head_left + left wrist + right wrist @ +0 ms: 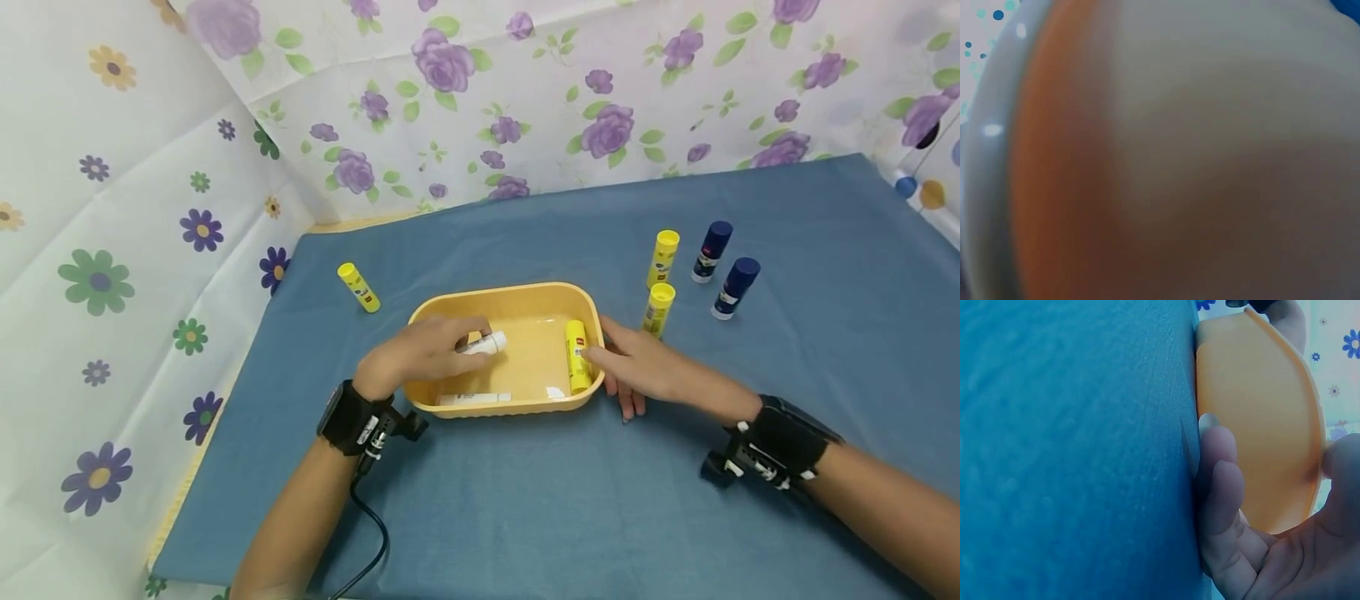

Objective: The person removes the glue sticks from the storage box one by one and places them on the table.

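Observation:
A yellow plastic tray (pixel 504 293) sits on the table in the head view. My left hand (pixel 420 352) reaches over its left end and holds a white glue stick (pixel 489 342) between thumb and fingers. Another white glue stick (pixel 474 399) lies along the near wall inside, and a yellow glue stick (pixel 577 357) lies at the right end. My right hand (pixel 643 363) grips the tray's right end, its thumb over the rim. In the right wrist view, curled fingers (pixel 1225 487) are against the tray's outer side (pixel 1260 419). The left wrist view is mostly blurred.
One yellow glue stick (pixel 359 287) stands left of the tray. Two more yellow glue sticks, a far one (pixel 663 258) and a near one (pixel 658 309), stand at right, beside two dark blue-capped ones (pixel 712 251) (pixel 736 287). A blue cloth (pixel 525 500) covers the table; flowered sheets (pixel 465 100) hang behind.

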`<state>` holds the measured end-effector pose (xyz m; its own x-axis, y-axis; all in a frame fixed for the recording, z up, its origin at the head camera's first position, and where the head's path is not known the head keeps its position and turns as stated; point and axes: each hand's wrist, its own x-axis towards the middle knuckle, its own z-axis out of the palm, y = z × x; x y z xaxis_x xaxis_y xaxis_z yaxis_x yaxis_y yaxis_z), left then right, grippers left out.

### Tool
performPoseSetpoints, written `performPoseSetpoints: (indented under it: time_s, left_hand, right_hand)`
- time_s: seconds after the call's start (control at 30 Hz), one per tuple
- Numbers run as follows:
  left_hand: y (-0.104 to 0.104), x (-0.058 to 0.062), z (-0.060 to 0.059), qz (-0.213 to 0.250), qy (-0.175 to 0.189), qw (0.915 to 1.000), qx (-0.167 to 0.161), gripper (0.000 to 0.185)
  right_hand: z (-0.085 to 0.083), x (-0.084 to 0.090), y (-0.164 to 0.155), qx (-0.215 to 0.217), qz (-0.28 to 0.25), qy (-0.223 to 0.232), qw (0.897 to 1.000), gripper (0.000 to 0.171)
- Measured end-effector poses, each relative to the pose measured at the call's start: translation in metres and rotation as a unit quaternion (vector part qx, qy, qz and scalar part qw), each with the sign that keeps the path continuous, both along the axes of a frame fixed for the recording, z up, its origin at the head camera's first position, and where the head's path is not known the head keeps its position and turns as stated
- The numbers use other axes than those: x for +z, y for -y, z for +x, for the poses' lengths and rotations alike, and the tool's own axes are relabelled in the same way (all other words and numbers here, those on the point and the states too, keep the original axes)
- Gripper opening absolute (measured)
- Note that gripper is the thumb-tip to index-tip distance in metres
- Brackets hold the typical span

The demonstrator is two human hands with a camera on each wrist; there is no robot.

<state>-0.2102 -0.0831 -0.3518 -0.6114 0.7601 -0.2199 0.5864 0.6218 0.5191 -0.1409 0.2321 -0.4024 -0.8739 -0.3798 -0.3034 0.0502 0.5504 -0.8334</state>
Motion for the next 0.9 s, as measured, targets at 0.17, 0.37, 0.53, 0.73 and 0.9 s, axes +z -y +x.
performPoseSetpoints:
  time_s: [0.17, 0.37, 0.53, 0.73, 0.9]
  left_hand:
    - [-0.001, 0.0006, -0.0019, 0.012, -0.026, 0.9996, -0.005, 0.022]
    - [-0.0007, 0.0002, -0.0025, 0.013, -0.037, 0.9992, 0.002, 0.024]
    - [-0.0006, 0.0014, -0.0025, 0.02, -0.043, 0.9988, 0.01, 0.023]
    - [-0.0009, 0.003, -0.0034, 0.023, -0.04, 0.9989, 0.013, 0.023]
    - [-0.0009, 0.0042, -0.0043, 0.025, -0.039, 0.9988, 0.011, 0.023]
  right_hand:
    - [-0.0001, 0.0001, -0.0005, 0.001, -0.001, 0.002, 1.0, 0.059]
    - [0.0, 0.0003, -0.0007, 0.002, -0.004, 0.004, 1.0, 0.056]
    - [-0.0007, 0.0011, -0.0008, 0.002, -0.007, 0.007, 1.0, 0.051]
    - [-0.0014, 0.0024, -0.001, 0.001, -0.007, 0.011, 1.0, 0.051]
    - [-0.0024, 0.0023, -0.0014, 0.001, -0.005, 0.013, 1.0, 0.055]
